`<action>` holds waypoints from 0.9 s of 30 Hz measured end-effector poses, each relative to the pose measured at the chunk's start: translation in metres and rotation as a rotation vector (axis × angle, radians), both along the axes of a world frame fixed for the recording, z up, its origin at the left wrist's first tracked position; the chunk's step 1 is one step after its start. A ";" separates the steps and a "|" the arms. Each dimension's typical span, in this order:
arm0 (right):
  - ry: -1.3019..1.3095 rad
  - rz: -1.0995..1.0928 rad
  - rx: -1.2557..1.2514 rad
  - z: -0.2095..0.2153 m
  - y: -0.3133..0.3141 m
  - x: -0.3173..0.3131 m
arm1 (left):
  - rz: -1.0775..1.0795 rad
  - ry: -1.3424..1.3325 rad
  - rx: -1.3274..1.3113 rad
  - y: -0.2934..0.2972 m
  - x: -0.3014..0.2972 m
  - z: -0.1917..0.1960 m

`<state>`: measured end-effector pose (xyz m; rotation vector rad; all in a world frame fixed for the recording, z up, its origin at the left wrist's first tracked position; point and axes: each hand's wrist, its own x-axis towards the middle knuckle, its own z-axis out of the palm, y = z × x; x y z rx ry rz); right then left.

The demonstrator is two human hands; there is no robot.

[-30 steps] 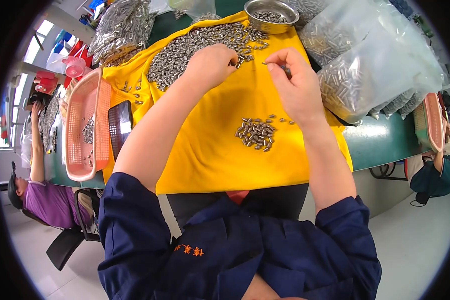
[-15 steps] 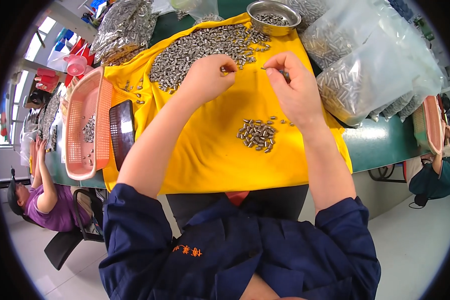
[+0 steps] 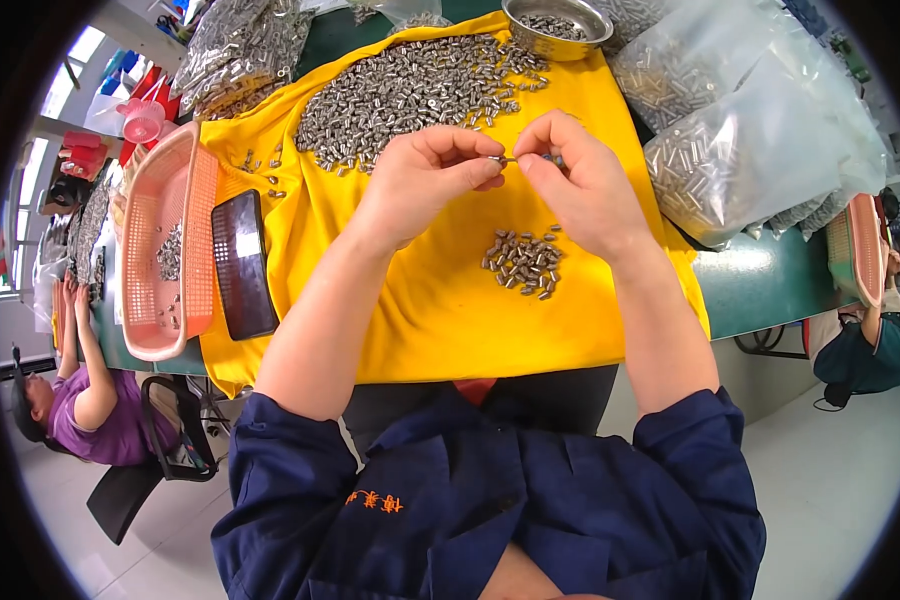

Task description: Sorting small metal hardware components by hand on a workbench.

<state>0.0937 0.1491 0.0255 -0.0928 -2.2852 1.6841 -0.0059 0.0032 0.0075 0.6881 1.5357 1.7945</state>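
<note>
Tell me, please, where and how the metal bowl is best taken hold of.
Probably by the rim of the metal bowl, coming from the near side, above the yellow cloth: its round lip is exposed there, while clear bags crowd the right and loose metal pieces lie to the left. Hold it level, since it contains small parts.

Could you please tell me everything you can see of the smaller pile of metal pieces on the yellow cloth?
The smaller pile is a loose cluster of short, shiny grey cylinders that look metallic. They lie at mixed angles, with a few at the upper edge more spread out. It rests on the yellow cloth, nearer the body than the larger pile. Neither the left hand nor the right hand touches it.
</note>
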 end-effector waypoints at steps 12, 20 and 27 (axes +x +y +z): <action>0.100 -0.060 0.373 -0.004 -0.007 -0.001 | 0.041 0.192 -0.132 0.004 0.004 0.001; 0.121 -0.187 0.356 -0.009 0.001 -0.002 | 0.186 0.733 -0.438 -0.001 -0.006 -0.006; 0.099 -0.163 0.261 -0.009 0.000 -0.002 | 0.075 0.536 -0.304 0.000 0.001 -0.008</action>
